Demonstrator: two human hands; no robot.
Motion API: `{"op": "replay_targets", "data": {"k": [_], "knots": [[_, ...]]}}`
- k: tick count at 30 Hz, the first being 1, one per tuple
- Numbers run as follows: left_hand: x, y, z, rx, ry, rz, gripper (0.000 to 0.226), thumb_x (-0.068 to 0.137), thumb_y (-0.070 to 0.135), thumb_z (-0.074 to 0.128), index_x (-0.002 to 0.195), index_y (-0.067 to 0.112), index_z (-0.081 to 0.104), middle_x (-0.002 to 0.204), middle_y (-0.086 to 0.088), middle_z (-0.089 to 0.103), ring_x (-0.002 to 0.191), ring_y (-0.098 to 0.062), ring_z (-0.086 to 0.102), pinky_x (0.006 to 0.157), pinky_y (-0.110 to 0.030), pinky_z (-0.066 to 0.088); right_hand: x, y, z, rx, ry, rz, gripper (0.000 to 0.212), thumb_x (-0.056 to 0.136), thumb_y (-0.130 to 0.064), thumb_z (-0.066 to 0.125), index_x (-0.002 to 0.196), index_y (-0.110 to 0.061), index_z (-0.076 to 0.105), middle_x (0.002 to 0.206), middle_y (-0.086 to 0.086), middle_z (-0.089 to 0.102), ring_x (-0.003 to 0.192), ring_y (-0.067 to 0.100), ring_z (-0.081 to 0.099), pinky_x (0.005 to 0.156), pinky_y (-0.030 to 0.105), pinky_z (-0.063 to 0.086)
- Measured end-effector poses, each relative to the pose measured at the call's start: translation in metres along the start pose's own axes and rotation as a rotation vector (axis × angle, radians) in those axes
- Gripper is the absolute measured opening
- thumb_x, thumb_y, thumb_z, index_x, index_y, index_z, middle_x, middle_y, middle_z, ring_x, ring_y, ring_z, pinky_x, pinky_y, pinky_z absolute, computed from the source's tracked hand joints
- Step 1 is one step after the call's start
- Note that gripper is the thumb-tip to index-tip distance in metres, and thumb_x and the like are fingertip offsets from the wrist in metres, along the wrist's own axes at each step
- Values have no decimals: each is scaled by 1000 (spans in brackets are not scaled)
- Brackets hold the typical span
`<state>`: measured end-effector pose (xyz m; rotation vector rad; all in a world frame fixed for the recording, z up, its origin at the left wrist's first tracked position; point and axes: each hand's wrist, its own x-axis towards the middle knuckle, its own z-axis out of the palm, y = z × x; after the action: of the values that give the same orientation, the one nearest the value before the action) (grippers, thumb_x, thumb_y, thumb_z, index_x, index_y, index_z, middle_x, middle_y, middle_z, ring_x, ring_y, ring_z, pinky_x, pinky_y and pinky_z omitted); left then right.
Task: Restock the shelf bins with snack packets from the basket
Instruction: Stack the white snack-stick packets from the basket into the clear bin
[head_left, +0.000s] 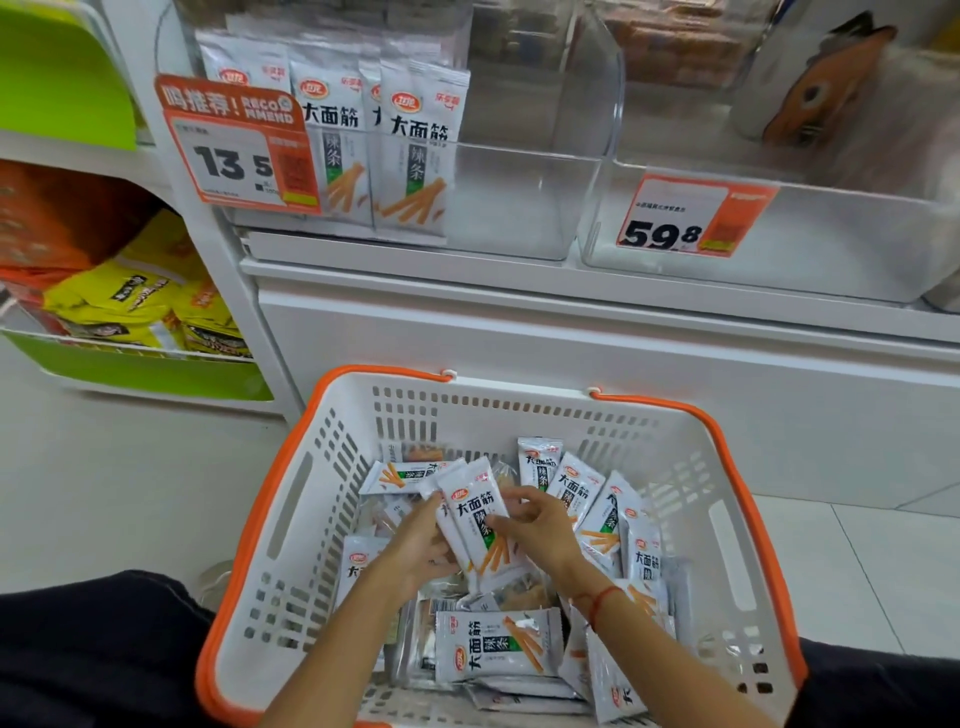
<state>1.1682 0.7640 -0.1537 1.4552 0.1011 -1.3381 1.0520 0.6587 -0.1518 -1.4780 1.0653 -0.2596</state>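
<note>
A white slotted basket (332, 457) with an orange rim sits on the floor below the shelf, holding a loose heap of silver-white snack packets (498, 649) printed with black characters and orange sticks. One packet (480, 519) is raised above the heap, tilted, gripped between the left hand (415, 545) and right hand (540, 525). On the shelf above, a clear bin (519, 197) holds matching packets (410, 150) standing upright in its left part; its right part shows only clear plastic.
</note>
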Motion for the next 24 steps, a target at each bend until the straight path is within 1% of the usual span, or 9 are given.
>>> {"op": "replay_targets", "data": {"k": [3,7,10,12,15,17,19,21,24], "knots": [[-4,4,10,-11,-45,-27,32,99,39,40,102,14,60,94,-8,66,84,-20,61,66,-34,47,0,8,3,-2,87,-26,23,77,-11,77,96,-16,65,85,7,70,74,23,66,66,30,56],[-1,-1,19,126,-57,76,22,98,23,46,115,17,59,104,-4,69,92,-18,65,67,-29,48,2,9,3,21,168,-80,28,76,-16,79,102,-14,68,86,0,63,78,22,65,64,16,51],[2,-7,21,133,-48,163,22,100,24,43,119,31,55,127,-4,61,109,-20,61,91,-40,51,2,7,4,34,145,-70,28,79,-16,76,104,-9,66,80,6,64,71,21,63,66,21,54],[2,-8,20,165,-42,179,33,101,34,39,134,37,42,147,5,39,132,-22,42,110,-48,33,5,4,6,52,70,-33,30,83,-17,72,109,-3,66,83,10,68,76,25,66,78,34,57],[6,-8,13,239,66,131,48,102,39,29,149,30,22,153,5,26,141,-23,26,115,-47,22,14,-7,0,-121,-2,-19,24,90,-13,59,114,-10,63,93,6,68,74,22,62,78,33,55],[11,-7,10,167,113,91,43,103,36,28,144,23,34,146,-5,42,131,-27,43,111,-48,31,21,-8,-18,-347,144,-6,28,90,-11,54,118,-9,57,106,8,63,75,19,62,69,31,53],[11,-2,12,5,156,57,35,104,28,31,132,15,48,125,-13,59,105,-28,59,97,-44,45,24,0,-44,-560,282,71,31,88,-15,57,116,-4,51,110,11,60,87,25,63,68,33,49],[9,4,15,-100,182,34,28,103,25,35,120,13,54,101,-12,66,83,-25,61,80,-38,49,25,14,-63,-744,278,157,45,84,-31,65,114,-2,49,113,12,58,101,28,58,81,36,51],[7,8,18,-131,147,44,21,102,21,38,106,15,58,90,-5,66,77,-20,61,73,-32,49,25,26,-60,-933,192,192,47,86,-42,60,113,-4,53,120,11,52,111,29,52,92,37,47]]}}
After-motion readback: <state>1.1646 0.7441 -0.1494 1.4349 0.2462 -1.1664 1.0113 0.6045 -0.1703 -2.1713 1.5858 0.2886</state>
